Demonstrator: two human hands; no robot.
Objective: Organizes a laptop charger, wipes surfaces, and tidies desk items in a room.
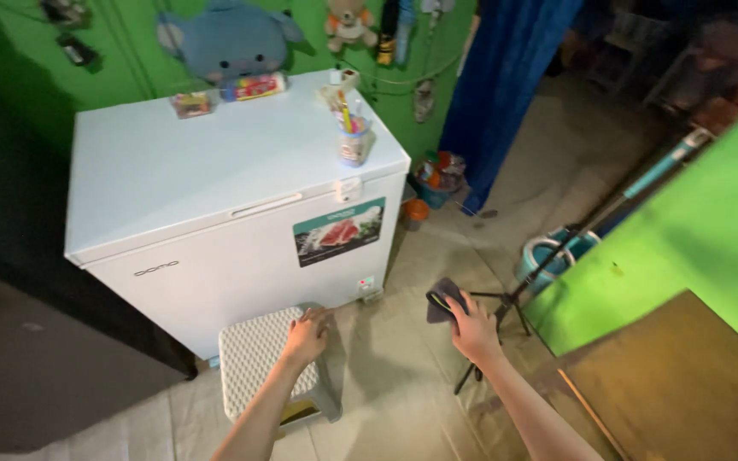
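The left hand [307, 335] is resting, fingers curled, on the far corner of a grey plastic stool [258, 363] standing just in front of a white chest freezer [215, 205]. The right hand [471, 329] is gripping a dark folded cloth [442, 300] above the tiled floor. A tripod [506, 312] is standing just beside that hand, with a mop bucket [548, 253] behind it. A cup of pens [354, 141] is sitting on the freezer lid.

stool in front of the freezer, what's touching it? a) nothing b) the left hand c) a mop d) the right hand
b: the left hand rests on the far edge of the pale stool, while the right hand is off to the side holding a dark cloth.
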